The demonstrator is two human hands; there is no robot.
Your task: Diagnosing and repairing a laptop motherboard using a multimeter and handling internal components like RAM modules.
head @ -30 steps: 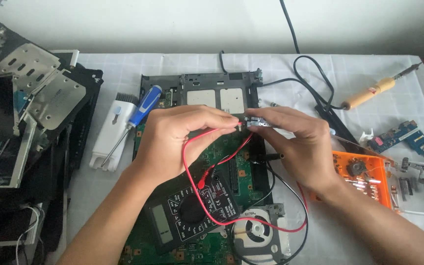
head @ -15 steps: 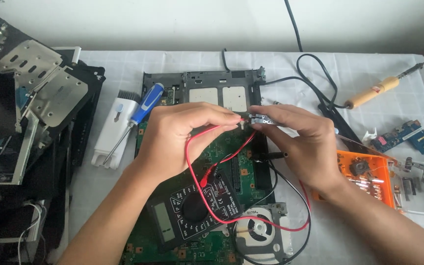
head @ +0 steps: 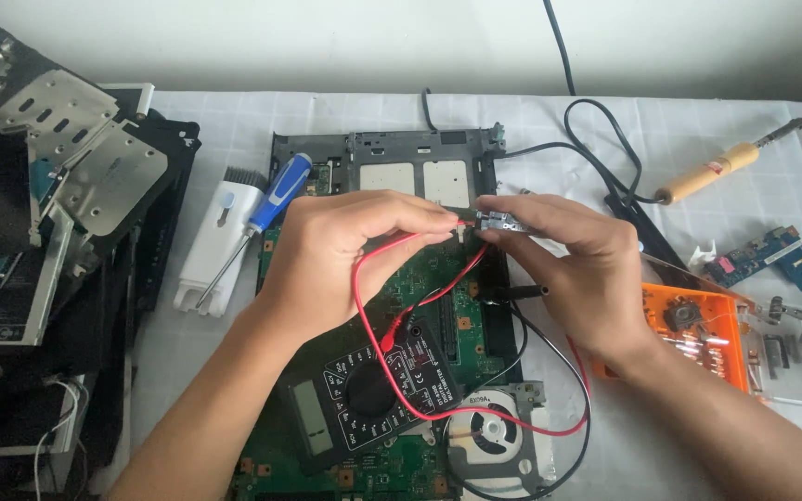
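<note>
Left hand (head: 345, 255) pinches a red probe (head: 452, 223) pointing right; right hand (head: 573, 255) grips a small part (head: 498, 221) above the board (head: 438, 278), mid-bench.

Both your forearms are bare all the way to the bottom edge of the picture; no sleeve or cuff shows on either one. Your left hand (head: 331, 255) wears no glove, ring or watch, and its wrist carries no strap. Your right hand (head: 577, 269) is the same: ungloved, with bare fingers and a bare wrist. Your nails look short and unpainted where they show. Nothing is taped, tied or clipped to either arm.
</note>
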